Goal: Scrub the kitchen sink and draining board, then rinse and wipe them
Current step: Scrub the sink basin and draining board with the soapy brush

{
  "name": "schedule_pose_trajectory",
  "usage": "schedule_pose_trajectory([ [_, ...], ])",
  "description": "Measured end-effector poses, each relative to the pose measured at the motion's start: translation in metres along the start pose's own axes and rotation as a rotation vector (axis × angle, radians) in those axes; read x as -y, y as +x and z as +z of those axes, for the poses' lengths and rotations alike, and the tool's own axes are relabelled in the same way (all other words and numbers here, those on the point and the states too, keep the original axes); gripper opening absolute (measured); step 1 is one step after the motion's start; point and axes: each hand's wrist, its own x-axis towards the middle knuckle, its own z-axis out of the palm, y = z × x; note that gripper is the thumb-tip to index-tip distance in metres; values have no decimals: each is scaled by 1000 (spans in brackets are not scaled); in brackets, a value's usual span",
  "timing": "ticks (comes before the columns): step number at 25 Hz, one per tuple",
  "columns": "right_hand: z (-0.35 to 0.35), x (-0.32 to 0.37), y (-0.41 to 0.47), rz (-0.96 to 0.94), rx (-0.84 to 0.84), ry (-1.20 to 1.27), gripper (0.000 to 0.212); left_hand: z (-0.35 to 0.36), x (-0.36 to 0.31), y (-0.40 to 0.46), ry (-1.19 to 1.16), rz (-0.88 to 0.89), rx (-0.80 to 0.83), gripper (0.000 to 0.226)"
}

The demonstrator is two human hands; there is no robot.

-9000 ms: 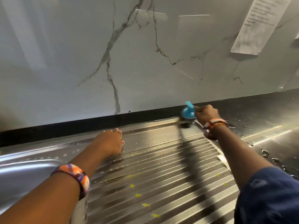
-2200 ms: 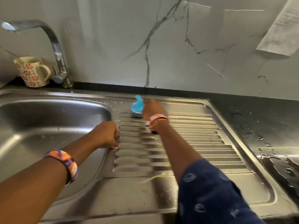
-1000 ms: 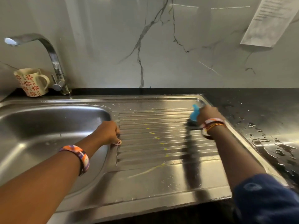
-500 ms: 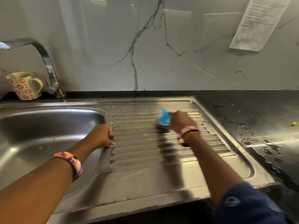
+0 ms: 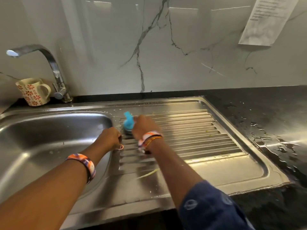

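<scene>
Head view of a stainless-steel sink unit set in a dark, wet countertop (image 5: 274,117). The right hand (image 5: 144,126) is curled round the blue handle of a scrubbing brush (image 5: 128,122), whose dark head rests on the ridged draining board (image 5: 196,135) at its far left corner, just beside the sink basin (image 5: 49,135). The brush lies immediately left of the right hand and just beyond the left hand (image 5: 110,137). The left hand grips the narrow strip between basin and draining board, fingers curled over the edge; its fingertips are hidden, so the exact contact cannot be told. The two hands are close together, with the brush head between them. Each wrist bears an orange-patterned band. A thin pale streak (image 5: 147,174) lies on the flat front part of the board. Behind the basin stand a tap (image 5: 54,72) and, to its left, a flower-patterned mug (image 5: 32,92). A paper sheet (image 5: 267,20) hangs on the marble-effect wall.
</scene>
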Motion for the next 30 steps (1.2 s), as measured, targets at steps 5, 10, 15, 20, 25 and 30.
schedule_pose_trajectory([
  [5, -24, -58, 7, 52, -56, -111, 34, 1, 0, -4, -38, -8, -2, 18],
  [10, -113, -180, 2, 556, -196, -129, 35, 4, 5, -4, -95, -11, -26, 33],
  [15, -96, -151, -1, 558, -279, -54, 34, 5, 3, -3, -45, -25, -22, 30],
  [20, 3, -18, 19, 104, -56, 134, 34, -2, 1, -1, -24, -24, 84, 30],
  [25, -13, -42, 32, 114, -43, 147, 35, -1, 11, -1, -14, 42, 144, 19],
  [30, -103, -183, 8, 563, -249, -66, 36, -1, 16, -4, 91, 132, 159, 28],
])
